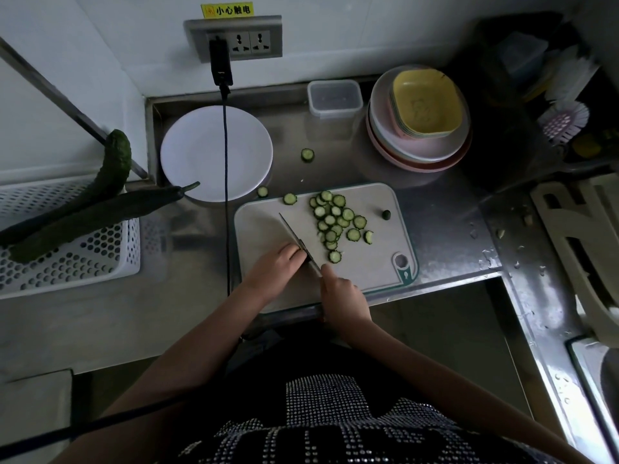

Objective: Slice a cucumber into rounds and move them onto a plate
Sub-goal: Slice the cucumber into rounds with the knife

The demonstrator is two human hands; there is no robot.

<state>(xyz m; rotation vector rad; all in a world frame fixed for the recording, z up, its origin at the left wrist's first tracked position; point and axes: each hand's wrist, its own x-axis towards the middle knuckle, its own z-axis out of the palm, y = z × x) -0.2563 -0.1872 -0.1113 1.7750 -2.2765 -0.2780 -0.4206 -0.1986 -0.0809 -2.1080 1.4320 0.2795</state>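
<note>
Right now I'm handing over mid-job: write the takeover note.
Left hand holds the last cucumber stub against the blade.
Right hand has its grip on the knife, which is on the cutting board.
Done: a pile of rounds on the board.
Two strays on the counter.
White plate holds no rounds.
Left: finish the stub, move all rounds to the plate.

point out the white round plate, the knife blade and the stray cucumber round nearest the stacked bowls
white round plate [201, 155]: head view, bare centre left of the cable
thin steel knife blade [290, 230]: head view, mid-blade
stray green cucumber round [307, 155]: head view, its pale centre
</note>
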